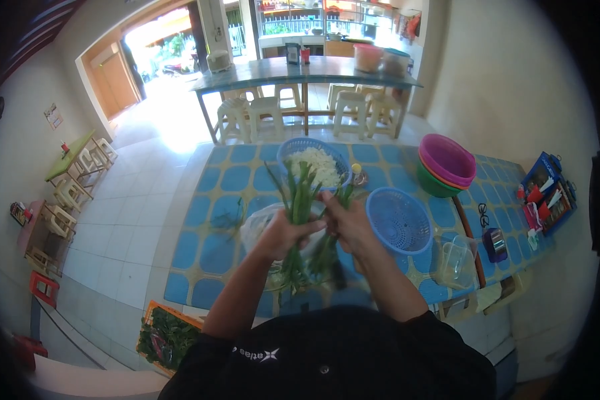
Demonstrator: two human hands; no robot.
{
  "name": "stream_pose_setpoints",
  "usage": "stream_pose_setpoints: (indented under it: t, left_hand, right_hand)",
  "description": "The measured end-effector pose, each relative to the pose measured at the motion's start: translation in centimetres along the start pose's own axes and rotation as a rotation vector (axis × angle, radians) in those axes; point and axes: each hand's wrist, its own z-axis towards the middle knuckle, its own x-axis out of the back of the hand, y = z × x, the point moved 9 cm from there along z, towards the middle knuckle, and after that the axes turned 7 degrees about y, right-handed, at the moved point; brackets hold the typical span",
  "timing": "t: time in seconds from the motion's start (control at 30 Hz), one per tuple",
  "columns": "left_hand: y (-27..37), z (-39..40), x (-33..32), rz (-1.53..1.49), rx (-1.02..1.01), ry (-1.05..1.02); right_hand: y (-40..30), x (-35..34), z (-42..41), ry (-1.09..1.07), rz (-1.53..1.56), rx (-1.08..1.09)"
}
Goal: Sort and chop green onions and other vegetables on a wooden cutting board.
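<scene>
My left hand grips a thick bunch of long green stalks, probably scallions, held upright over the table. Close beside it, my right hand is closed around a smaller bunch of green stalks, whose lower ends hang down blurred. A dark, blurred shape shows below the right hand; I cannot tell what it is. Behind my left hand lies a white plastic bag, partly covered. Beyond the hands stands a blue plastic basket of chopped white vegetable.
A second blue basket sits right of my hands, near clear plastic containers. Stacked colored basins stand farther back. Eyeglasses lie at the right. An orange crate of leafy greens is low at the left.
</scene>
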Motion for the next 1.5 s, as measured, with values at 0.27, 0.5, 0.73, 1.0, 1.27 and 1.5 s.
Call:
stream_pose_setpoints:
  t: [0.27, 0.5, 0.73, 1.0, 1.27, 1.5]
  left_hand:
    - [-2.5, -0.3, 1.8, -0.259, 0.134, 0.045]
    - [-1.7, -0.8, -0.8, -0.289, 0.074, -0.189]
    - [-3.3, -0.3, 0.2, -0.382, 0.149, -0.042]
    - [-2.4, -0.9, 0.4, -0.084, 0.096, -0.134]
    - [-1.8, -1.0, -0.7, -0.236, 0.024, -0.173]
    - [-3.2, -0.3, 1.2, -0.366, 0.093, -0.083]
  right_hand:
    - [0.2, 3.3, 2.5, 0.116, 0.152, 0.327]
    - [1.6, -1.2, 0.3, -0.009, -0.049, 0.038]
    - [1.3, 3.0, 2.9, 0.267, 0.367, 0.386]
    - [0.7, -0.6, 1.7, 0.034, -0.120, 0.051]
    - [2.3, -2.7, 0.3, -0.154, 0.088, -0.139]
    - [2.4, -1.5, 2.5, -0.042, 0.183, 0.027]
